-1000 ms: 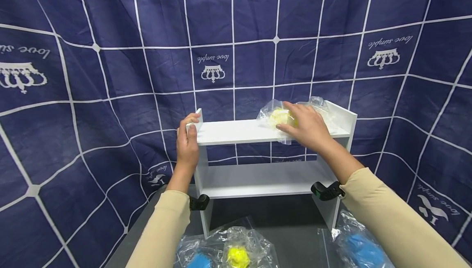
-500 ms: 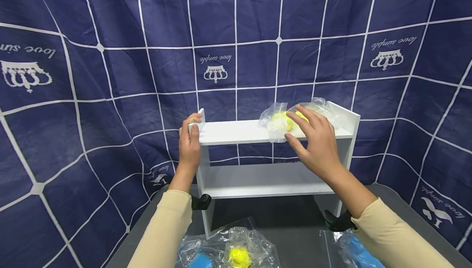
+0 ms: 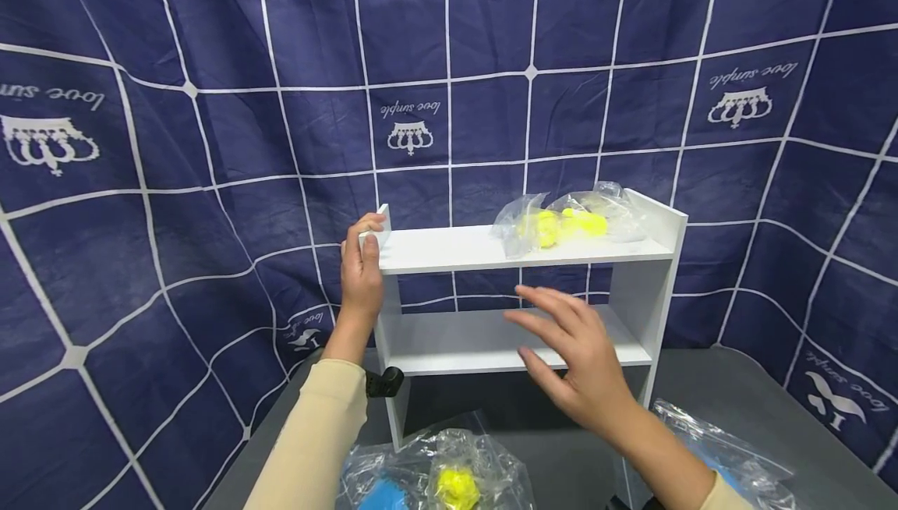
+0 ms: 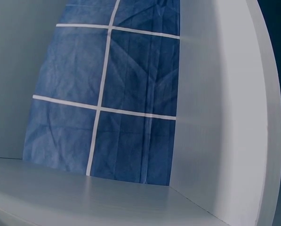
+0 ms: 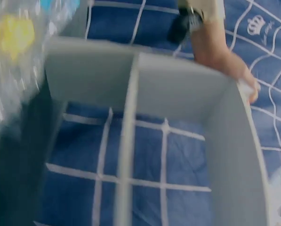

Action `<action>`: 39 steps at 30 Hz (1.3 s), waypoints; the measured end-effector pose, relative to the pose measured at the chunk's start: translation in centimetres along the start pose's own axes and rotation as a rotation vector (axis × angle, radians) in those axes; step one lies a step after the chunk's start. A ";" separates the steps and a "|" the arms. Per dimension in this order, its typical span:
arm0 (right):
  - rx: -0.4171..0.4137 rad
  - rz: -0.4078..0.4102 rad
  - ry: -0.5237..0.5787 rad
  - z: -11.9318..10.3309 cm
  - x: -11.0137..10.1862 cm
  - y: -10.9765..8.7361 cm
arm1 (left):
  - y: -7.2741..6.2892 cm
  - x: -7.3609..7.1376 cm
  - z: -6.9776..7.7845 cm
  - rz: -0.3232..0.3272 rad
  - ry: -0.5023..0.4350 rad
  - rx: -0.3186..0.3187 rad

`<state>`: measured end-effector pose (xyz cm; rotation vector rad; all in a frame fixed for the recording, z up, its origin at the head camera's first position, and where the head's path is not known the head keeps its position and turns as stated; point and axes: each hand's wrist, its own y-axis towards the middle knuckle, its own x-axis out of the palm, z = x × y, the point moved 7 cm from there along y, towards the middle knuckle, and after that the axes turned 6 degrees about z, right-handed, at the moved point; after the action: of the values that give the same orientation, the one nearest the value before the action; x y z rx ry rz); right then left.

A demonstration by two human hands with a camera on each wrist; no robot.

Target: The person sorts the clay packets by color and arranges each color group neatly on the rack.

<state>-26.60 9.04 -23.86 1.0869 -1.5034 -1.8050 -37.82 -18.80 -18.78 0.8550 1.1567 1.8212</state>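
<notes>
A white two-tier shelf [image 3: 449, 249] stands upright on the dark table. My left hand [image 3: 362, 268] grips the top of its left side panel, fingers over the edge and thumb in front. That side panel [image 4: 244, 113] fills the right of the left wrist view, where no fingers show. On the top board, towards the right end, lie clear plastic bags [image 3: 515, 225] with yellow lumps [image 3: 585, 221] inside. My right hand [image 3: 578, 362] hovers in front of the lower board, fingers spread and holding nothing.
In front of the shelf, clear bags [image 3: 501, 471] hold a yellow lump [image 3: 457, 486] and a blue one [image 3: 384, 497]. Another clear bag [image 3: 751, 455] with blue contents lies at the right, partly behind my forearm. A navy checked curtain [image 3: 316, 42] hangs behind and on both sides.
My right hand has let go of the bag with the yellow lump on the top board and moved down and towards me. The left hand keeps its grip on the shelf.
</notes>
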 end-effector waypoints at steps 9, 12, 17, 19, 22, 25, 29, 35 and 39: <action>0.234 -0.290 0.167 -1.7 5.9 -8.5 | 0.1 -0.1 -1.3 -0.009 -0.004 0.001; 0.325 -0.417 0.219 -1.6 7.5 -10.9 | 0.1 -0.2 -1.3 -0.012 -0.006 0.008; 0.432 -0.610 0.353 -1.4 9.5 -14.1 | 0.3 0.0 -1.2 -0.019 0.002 0.002; 0.459 -0.679 0.413 -1.3 10.1 -15.2 | 0.2 0.1 -1.2 -0.018 0.012 -0.006; 0.473 -0.771 0.476 -1.3 11.0 -16.8 | 0.1 0.0 -0.7 -0.008 0.020 -0.012; 0.482 -0.843 0.512 -1.1 11.9 -18.1 | 0.1 -0.1 0.9 -0.002 0.011 -0.007; 0.423 -0.866 0.480 -1.0 12.7 -19.0 | 0.2 -0.2 2.7 -0.003 -0.001 -0.007; 0.296 -0.859 0.387 -1.2 13.4 -19.7 | 0.2 -0.3 3.0 -0.002 -0.007 -0.010; 0.332 -0.884 0.343 -1.3 13.8 -20.3 | 0.1 -0.2 3.0 -0.007 -0.008 -0.014</action>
<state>-31.04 1.71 -46.86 2.3654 -1.2086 -1.7421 -35.22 -17.90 -17.65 0.8487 1.1389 1.8170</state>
